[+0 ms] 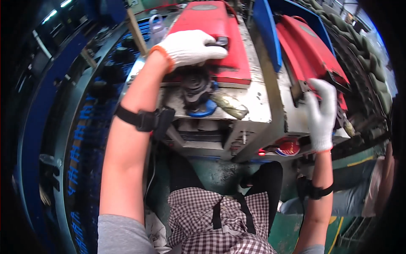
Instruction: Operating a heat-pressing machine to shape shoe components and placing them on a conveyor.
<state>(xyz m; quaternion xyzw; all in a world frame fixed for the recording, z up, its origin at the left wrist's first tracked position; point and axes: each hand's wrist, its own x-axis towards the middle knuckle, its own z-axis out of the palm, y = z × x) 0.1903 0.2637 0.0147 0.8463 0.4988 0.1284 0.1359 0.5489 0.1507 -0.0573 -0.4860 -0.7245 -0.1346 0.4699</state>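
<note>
My left hand [190,48], in a white knit glove with an orange cuff, is at the front of a red machine cover [203,19]. Its thumb and fingers close around a small dark metal piece [221,41] by the cover's edge. Below it, a dark round machine part [196,86] stands on the pale machine table [258,99], beside a crumpled yellowish bundle [230,106]. My right hand [323,112], gloved likewise, is raised at the front of a second red machine cover [306,40]. Its thumb and fingers are apart, and I make out nothing between them.
A blue panel [270,36] stands between the two machines. A red round object [289,147] is under the right one. Blue racking [80,148] runs along the left, near a pale jug [157,27]. Another person's legs [347,190] show at right, over the green floor.
</note>
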